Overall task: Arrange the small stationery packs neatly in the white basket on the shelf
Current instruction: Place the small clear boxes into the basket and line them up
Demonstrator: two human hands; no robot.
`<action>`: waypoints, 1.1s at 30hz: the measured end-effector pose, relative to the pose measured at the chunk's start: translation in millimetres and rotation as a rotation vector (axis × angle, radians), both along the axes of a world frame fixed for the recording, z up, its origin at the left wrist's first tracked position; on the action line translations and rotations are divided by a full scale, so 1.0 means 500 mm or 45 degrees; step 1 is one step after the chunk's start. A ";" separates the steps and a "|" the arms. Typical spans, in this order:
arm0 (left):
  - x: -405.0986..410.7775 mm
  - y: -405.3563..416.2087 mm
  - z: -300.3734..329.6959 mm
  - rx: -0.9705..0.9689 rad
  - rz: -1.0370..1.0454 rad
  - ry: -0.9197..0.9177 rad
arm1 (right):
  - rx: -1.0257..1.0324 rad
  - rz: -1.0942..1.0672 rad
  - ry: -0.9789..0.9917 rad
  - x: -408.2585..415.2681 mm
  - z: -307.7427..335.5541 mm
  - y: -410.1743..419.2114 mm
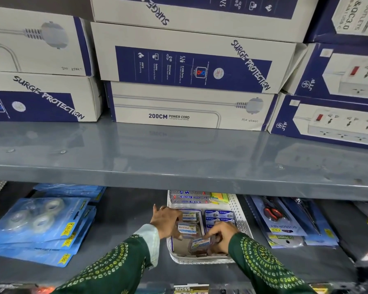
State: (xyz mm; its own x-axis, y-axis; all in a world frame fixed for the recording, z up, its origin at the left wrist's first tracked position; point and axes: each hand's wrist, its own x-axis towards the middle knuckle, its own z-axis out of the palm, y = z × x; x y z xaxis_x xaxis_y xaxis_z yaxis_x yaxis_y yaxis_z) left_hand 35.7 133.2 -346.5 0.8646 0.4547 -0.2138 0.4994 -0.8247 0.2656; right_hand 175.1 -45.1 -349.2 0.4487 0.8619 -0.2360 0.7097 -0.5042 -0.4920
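Note:
A white perforated basket (239, 211) stands on the lower shelf under the grey shelf board. Inside lie small clear packs with white labels (188, 228), blue stationery packs (219, 215), boxes marked Softek (189, 199) and yellow-green sticky notes (219, 197) at the back. My left hand (165, 220) rests over the basket's left rim, its fingers touching the labelled packs. My right hand (220, 238) is inside the basket's front part, closed on one small clear pack (201, 242) with a label.
Blue tape blister packs (40, 225) lie stacked left of the basket. Scissor set cards (283, 221) lie to its right. The grey upper shelf (179, 158) overhangs the basket and carries large surge protector boxes (185, 66).

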 end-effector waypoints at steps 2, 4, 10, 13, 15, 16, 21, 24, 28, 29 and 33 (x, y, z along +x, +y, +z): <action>0.000 0.005 0.003 -0.050 0.006 0.005 | -0.015 0.008 0.006 0.003 0.006 0.001; 0.002 -0.001 0.007 -0.021 0.002 0.020 | -0.036 0.018 0.015 0.007 0.006 0.002; 0.008 -0.020 0.010 0.179 -0.024 0.097 | -0.078 0.007 0.045 0.005 -0.007 0.009; 0.006 -0.021 0.008 0.107 0.028 0.044 | -0.169 0.089 0.069 0.002 0.001 0.022; 0.003 -0.023 0.007 0.023 0.067 0.012 | -0.237 0.125 0.090 -0.007 0.004 0.033; 0.002 -0.022 0.006 -0.022 0.079 0.003 | -0.253 0.117 0.099 -0.012 0.003 0.038; 0.000 -0.003 0.009 -0.164 0.083 -0.004 | -0.367 0.061 0.139 -0.033 -0.008 0.067; 0.005 -0.005 0.005 -0.092 0.090 -0.017 | -0.267 -0.162 0.196 -0.043 -0.021 0.072; 0.010 -0.007 -0.005 -0.018 0.106 -0.052 | -0.223 -0.318 0.354 -0.046 -0.024 0.077; 0.010 -0.006 -0.007 -0.005 0.103 -0.051 | -0.210 -0.326 0.374 -0.049 -0.018 0.077; 0.015 -0.003 -0.007 -0.018 0.137 -0.063 | -0.183 -0.304 0.455 -0.049 -0.014 0.078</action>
